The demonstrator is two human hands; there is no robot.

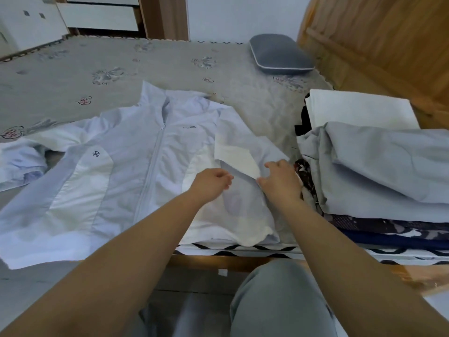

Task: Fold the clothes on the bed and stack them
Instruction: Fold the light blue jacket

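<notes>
A pale blue and white zip jacket (126, 171) lies spread front up on the bed (145, 69). Its right sleeve (240, 147) is folded inward across the body. My left hand (211, 183) hovers over the jacket's right side with fingers curled, and I cannot tell whether it pinches the cloth. My right hand (281, 181) rests on the sleeve's edge, fingers pressing on the fabric. At the right stands a stack of folded clothes (379, 166), grey-blue on top, dark patterned pieces below, a white piece behind.
A grey pillow (279, 54) lies at the far right by the wooden headboard (379, 40). Another pale garment (19, 164) is crumpled at the left edge. My grey-trousered knee (279, 300) is against the bed's front edge. White drawers (97, 15) stand beyond the bed.
</notes>
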